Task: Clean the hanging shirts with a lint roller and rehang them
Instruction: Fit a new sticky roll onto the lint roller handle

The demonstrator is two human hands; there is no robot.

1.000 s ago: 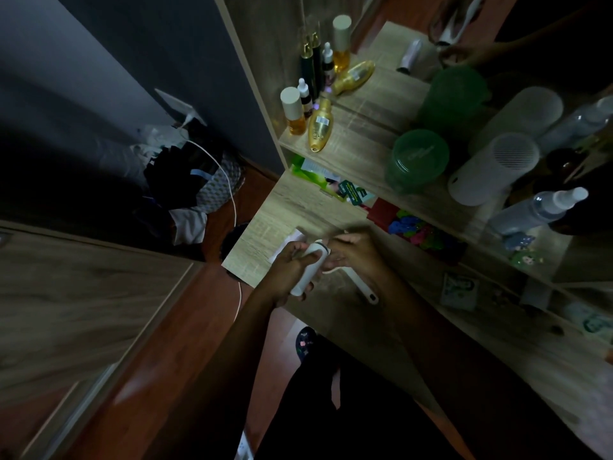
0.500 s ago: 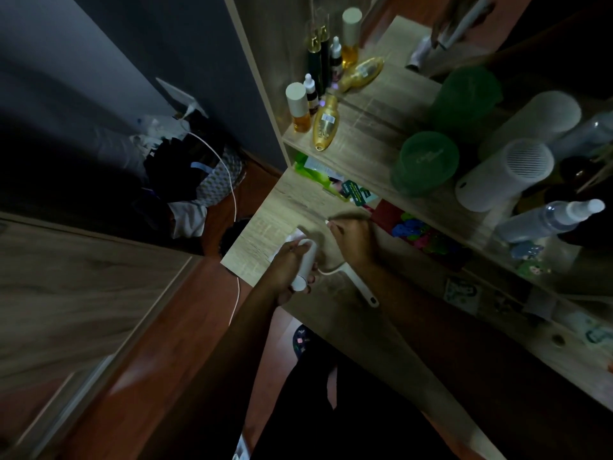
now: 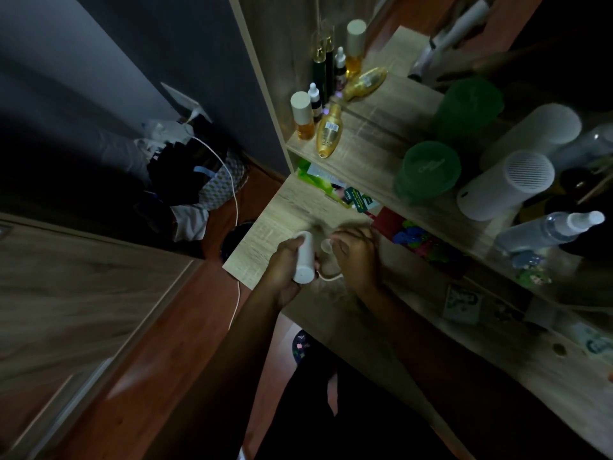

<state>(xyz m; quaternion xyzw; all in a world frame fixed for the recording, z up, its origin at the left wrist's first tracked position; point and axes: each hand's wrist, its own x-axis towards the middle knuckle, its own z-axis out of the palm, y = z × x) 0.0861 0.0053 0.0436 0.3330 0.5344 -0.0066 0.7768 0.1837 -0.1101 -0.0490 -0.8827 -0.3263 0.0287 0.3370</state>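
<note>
The lint roller's white drum (image 3: 305, 260) is upright over the near left corner of the wooden dresser top (image 3: 265, 240). My left hand (image 3: 285, 263) grips the drum from the left. Its thin wire frame (image 3: 331, 277) curves out below the drum and runs under my right hand (image 3: 360, 257), which hides the handle. My right hand has its fingers curled just right of the drum. They pinch a small pale piece (image 3: 326, 244), blurred, which looks like a peeled sheet. No shirt is in view.
A shelf above the dresser top holds golden bottles (image 3: 328, 131), a green jar (image 3: 429, 171), a white cylinder (image 3: 507, 184) and a spray bottle (image 3: 550, 227). A bag of clothes (image 3: 199, 174) and a white cable (image 3: 236, 207) lie on the floor at left, beside a wooden door (image 3: 66, 293).
My right hand, which had lifted away from the drum half a second ago, has come back beside it. My left hand has tipped the drum more upright. The handle is now covered.
</note>
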